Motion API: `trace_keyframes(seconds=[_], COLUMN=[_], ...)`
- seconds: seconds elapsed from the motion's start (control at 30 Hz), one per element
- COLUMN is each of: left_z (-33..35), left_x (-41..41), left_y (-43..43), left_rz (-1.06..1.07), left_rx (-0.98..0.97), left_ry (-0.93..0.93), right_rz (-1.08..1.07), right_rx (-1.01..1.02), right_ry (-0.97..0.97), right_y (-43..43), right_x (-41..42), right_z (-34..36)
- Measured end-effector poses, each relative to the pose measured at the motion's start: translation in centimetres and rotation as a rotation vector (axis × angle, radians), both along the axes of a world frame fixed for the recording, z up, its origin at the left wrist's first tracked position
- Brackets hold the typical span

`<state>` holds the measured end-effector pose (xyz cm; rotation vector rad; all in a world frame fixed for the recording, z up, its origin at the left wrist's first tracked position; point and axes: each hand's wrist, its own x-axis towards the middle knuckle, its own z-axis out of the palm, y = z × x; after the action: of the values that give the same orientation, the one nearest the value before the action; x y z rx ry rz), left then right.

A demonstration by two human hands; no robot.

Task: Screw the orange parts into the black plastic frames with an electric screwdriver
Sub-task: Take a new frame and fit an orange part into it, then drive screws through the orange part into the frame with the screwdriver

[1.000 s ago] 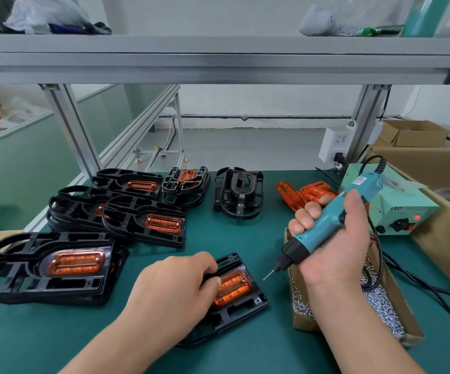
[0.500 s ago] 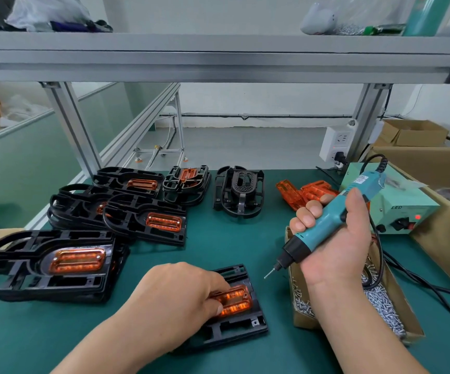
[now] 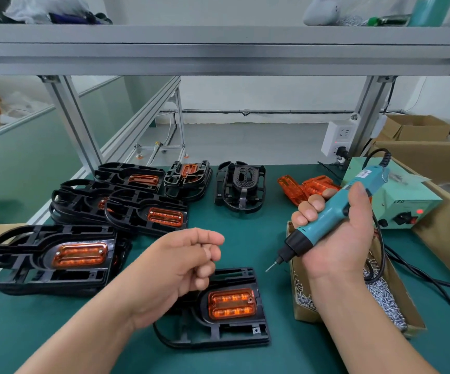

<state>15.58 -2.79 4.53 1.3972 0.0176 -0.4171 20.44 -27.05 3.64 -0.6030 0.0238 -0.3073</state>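
Observation:
A black plastic frame [image 3: 234, 336] lies flat on the green mat near me, with an orange part [image 3: 232, 303] seated in its recess. My left hand [image 3: 175, 268] hovers just above the frame's far left corner, fingers loosely curled and holding nothing. My right hand [image 3: 342, 238] grips a teal electric screwdriver [image 3: 334, 211] at a slant. Its bit points down and left and stays in the air, above and to the right of the frame.
A cardboard box of loose screws [image 3: 380, 295] sits under my right hand. Several black frames with orange parts [image 3: 42, 260] are stacked at left. An empty black frame [image 3: 241, 187] and loose orange parts [image 3: 307, 186] lie at the back, beside a green power unit [image 3: 407, 201].
My left hand slid the frame toward me, then let go and lifted off it, moving up and to the right. My right hand with the screwdriver has barely moved.

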Motion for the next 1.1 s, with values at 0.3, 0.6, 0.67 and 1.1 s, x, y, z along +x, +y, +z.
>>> trace_keyframes(seconds=[0.3, 0.6, 0.67, 1.1], left_z=[-0.5, -0.9, -1.0, -0.7], left_x=[-0.4, -0.7, -0.7, -0.8], left_y=[-0.9, -1.3, -1.3, -1.2], left_rz=[-0.064, -0.116, -0.133, -0.179], left_rx=[0.041, 0.048, 0.027, -0.091], left_ry=[0.04, 0.017, 0.015, 0.074], right_rz=[0.034, 0.048, 0.053, 0.059], right_rx=[-0.008, -0.015, -0.018, -0.023], right_ry=[-0.021, -0.044, -0.043, -0.05], right_y=[0.4, 0.9, 1.0, 0.9], right_x=[-0.2, -0.3, -0.4, -0.3], right_z=[-0.2, -0.3, -0.3, -0.4])
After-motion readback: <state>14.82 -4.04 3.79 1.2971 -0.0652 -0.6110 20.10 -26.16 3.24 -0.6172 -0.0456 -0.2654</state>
